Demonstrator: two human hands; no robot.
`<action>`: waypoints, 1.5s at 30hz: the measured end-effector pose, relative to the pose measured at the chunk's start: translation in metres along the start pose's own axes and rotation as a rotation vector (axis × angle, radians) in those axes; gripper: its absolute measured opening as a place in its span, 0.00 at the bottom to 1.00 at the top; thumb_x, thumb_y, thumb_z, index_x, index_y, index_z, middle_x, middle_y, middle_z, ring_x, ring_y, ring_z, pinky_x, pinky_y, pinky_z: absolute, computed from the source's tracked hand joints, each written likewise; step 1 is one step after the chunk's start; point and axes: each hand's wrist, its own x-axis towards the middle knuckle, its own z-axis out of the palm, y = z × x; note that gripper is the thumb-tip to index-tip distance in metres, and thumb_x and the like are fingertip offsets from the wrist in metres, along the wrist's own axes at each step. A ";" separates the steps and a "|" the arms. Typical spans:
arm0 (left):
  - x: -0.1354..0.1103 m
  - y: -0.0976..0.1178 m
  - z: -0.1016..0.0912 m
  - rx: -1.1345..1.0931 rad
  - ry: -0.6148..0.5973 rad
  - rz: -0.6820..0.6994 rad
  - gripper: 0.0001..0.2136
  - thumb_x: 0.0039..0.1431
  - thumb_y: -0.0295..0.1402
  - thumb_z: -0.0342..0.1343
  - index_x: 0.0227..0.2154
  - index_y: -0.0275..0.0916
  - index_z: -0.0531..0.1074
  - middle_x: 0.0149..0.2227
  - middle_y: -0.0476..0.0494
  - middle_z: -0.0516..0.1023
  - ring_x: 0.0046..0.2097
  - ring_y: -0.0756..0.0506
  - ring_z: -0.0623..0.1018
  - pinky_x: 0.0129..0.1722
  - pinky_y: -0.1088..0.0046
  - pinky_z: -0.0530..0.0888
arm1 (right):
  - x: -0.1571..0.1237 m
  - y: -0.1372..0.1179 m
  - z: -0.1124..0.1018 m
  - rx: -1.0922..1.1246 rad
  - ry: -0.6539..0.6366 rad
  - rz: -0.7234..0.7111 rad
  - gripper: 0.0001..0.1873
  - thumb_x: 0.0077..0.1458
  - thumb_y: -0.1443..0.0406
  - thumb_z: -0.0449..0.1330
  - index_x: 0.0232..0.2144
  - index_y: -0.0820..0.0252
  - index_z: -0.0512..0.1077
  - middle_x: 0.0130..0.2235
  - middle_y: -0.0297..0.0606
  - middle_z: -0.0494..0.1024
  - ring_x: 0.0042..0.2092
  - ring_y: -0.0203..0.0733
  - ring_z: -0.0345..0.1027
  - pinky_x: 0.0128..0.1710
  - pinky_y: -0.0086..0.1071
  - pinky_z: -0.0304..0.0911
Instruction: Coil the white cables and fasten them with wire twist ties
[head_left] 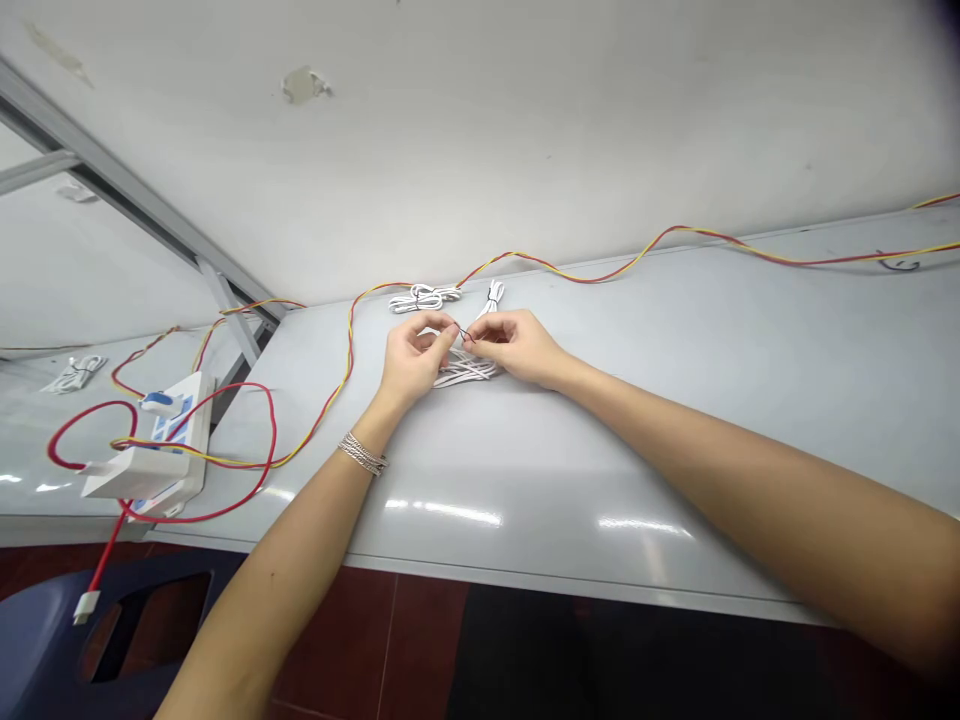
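My left hand (415, 355) and my right hand (511, 345) meet over a coiled white cable (466, 371) lying on the grey table (675, 400). Fingers of both hands are pinched on a thin dark twist tie (464, 334) held between them above the coil. A silver bracelet (363, 454) circles my left wrist. Two more bundled white cables lie just beyond my hands, one (422, 297) to the left and one (493, 294) to the right.
A twisted red and yellow wire (600, 276) runs along the table's far edge by the wall. A white power strip (154, 450) with a red cable (247, 480) sits at the left. Another white cable bundle (75, 372) lies on the neighbouring table. A dark chair (45, 640) stands below left.
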 end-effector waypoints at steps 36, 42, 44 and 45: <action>-0.002 0.001 -0.002 0.072 0.025 0.077 0.13 0.55 0.39 0.65 0.39 0.37 0.76 0.34 0.48 0.72 0.20 0.58 0.69 0.18 0.80 0.66 | 0.000 -0.004 0.001 0.061 0.102 0.111 0.03 0.47 0.67 0.62 0.24 0.63 0.74 0.23 0.33 0.72 0.26 0.33 0.62 0.26 0.27 0.57; -0.003 0.002 -0.004 0.115 -0.039 0.133 0.14 0.54 0.36 0.65 0.44 0.40 0.76 0.36 0.46 0.75 0.21 0.57 0.69 0.20 0.78 0.69 | 0.000 -0.005 0.000 0.042 0.083 0.111 0.04 0.48 0.67 0.61 0.23 0.62 0.73 0.22 0.33 0.72 0.26 0.33 0.62 0.26 0.27 0.57; -0.003 0.001 -0.004 0.141 -0.032 0.142 0.12 0.55 0.36 0.64 0.41 0.40 0.78 0.36 0.46 0.76 0.21 0.57 0.70 0.20 0.78 0.69 | 0.000 -0.004 0.000 0.053 0.076 0.099 0.04 0.47 0.66 0.62 0.23 0.62 0.73 0.22 0.33 0.72 0.26 0.33 0.61 0.26 0.27 0.57; -0.002 0.001 -0.004 0.153 -0.023 0.145 0.11 0.55 0.36 0.65 0.40 0.39 0.78 0.35 0.46 0.76 0.21 0.57 0.70 0.20 0.79 0.68 | 0.000 -0.003 0.000 0.057 0.074 0.096 0.04 0.47 0.66 0.63 0.23 0.62 0.73 0.22 0.32 0.72 0.26 0.33 0.61 0.26 0.27 0.56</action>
